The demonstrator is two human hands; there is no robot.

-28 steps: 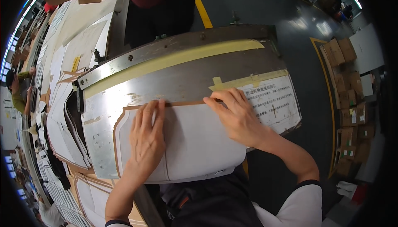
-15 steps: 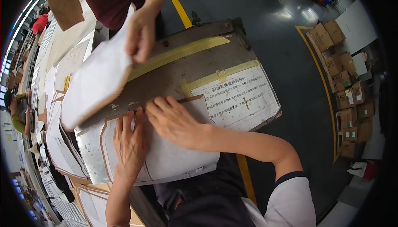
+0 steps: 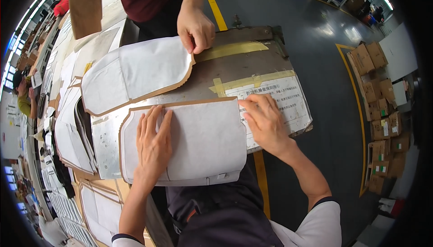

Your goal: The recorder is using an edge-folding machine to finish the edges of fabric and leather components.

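A white panel with a brown border (image 3: 203,138), which looks like a fabric or leather cut piece, lies on the machine bed in front of me. My left hand (image 3: 153,141) rests flat on its left part, fingers stretched toward the far edge. At the panel's far right corner, my right hand (image 3: 268,123) touches the edge with bent fingers, thumb and forefinger apart. Beyond it, a similar white piece with a brown border (image 3: 140,71) is held at its right end by a co-worker's hand (image 3: 196,28).
Stacked white pieces (image 3: 72,125) lie left of the metal bed (image 3: 104,150). A printed sheet (image 3: 282,102) is taped to the brown machine top (image 3: 234,69). Cardboard boxes (image 3: 379,107) stand along the right side, behind a yellow floor line (image 3: 354,89). Another person (image 3: 27,96) sits far left.
My right hand has moved right, from the panel's middle to its far right corner. The co-worker's piece has come down flatter and turned beyond mine. My left hand stays on the panel.
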